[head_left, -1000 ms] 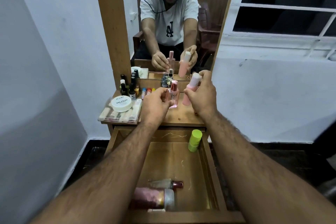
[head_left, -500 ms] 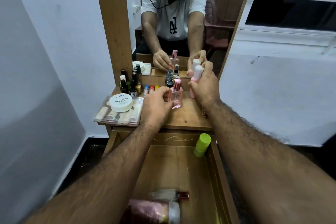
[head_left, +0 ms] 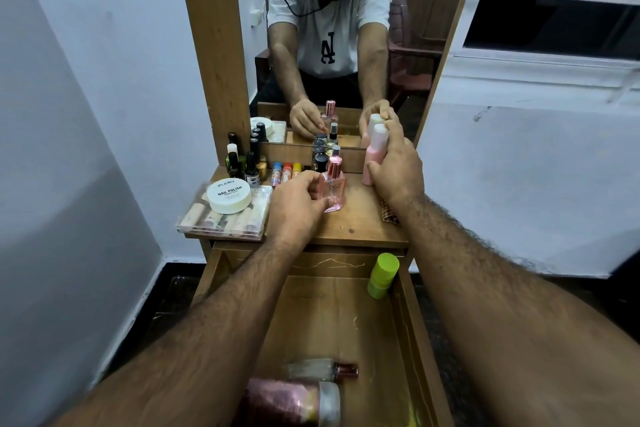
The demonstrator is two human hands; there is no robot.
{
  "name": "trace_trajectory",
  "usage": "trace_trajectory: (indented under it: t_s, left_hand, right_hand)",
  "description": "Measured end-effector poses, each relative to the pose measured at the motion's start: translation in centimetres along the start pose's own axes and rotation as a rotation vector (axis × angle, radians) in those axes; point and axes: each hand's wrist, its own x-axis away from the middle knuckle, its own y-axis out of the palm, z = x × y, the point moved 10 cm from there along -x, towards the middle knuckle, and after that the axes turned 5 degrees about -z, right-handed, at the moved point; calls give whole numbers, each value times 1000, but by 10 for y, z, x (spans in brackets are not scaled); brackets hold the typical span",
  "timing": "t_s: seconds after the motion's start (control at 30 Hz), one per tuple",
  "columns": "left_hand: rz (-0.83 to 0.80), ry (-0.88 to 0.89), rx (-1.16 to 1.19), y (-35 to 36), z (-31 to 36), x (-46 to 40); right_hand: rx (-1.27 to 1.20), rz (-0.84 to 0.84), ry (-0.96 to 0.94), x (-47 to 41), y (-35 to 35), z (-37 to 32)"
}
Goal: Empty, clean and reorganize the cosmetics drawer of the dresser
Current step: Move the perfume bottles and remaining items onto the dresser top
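On the dresser top (head_left: 360, 225), my left hand (head_left: 298, 208) pinches a square pink perfume bottle (head_left: 334, 189) with a rose-gold cap, which stands upright on the wood. My right hand (head_left: 398, 170) grips a tall pink bottle (head_left: 374, 152) with a white cap, upright against the mirror ledge. Below, the open wooden drawer (head_left: 412, 322) holds a lime-green bottle (head_left: 381, 274) standing in its far right corner. A clear bottle (head_left: 322, 370) with a maroon cap and a glittery pink bottle (head_left: 294, 402) lie near its front.
A clear case of tubes (head_left: 225, 215) with a white nail polish remover tub (head_left: 229, 196) on it sits at the dresser's left. Dark nail polish bottles (head_left: 242, 159), small colourful tubes (head_left: 285, 172) and small spray bottles (head_left: 322, 152) line the back. A mirror (head_left: 408, 45) stands behind.
Both hands have moved the two pink bottles farther back on the dresser top; the tall pink bottle went from tilted to upright at the mirror ledge.
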Motion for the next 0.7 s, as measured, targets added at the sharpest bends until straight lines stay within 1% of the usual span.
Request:
trace_trajectory:
  t_s: [0.13, 0.2, 0.27, 0.33, 0.37, 0.4, 0.43, 0.53, 0.57, 0.6, 0.7]
  left_hand:
    - [-7, -10, 15, 1, 0, -1]
    - [-5, -9, 19, 1, 1, -1]
    - [1, -12, 27, 0, 2, -1]
    - [10, -17, 45, -1, 4, -1]
    - [13, -21, 50, -1, 4, 0]
    - [13, -26, 55, -2, 5, -1]
    - [7, -29, 60, -1, 6, 0]
    - [-39, -6, 77, 2, 13, 3]
    - [-60, 3, 73, 3, 15, 4]
    - [-83, 9, 66, 5, 17, 5]
    - [-124, 21, 44, 9, 18, 7]
  right_hand:
    - [17, -42, 9, 1, 0, 0]
    - [20, -38, 16, 4, -3, -1]
    - [58, 14, 11, 10, -11, -4]
    - [101, 117, -26, 23, -25, -12]
    - [87, 157, -49, 30, -32, -17]
    - [36, 152, -65, 35, -32, -19]
    - [-54, 87, -71, 39, -25, -19]
    - [-350, -306, -12, 56, 14, -18]
    - [-396, -396, 2, 62, 23, -18]
    - [-407, -425, 10, 65, 26, -16]
    - [-376, -361, 45, 68, 22, -10]
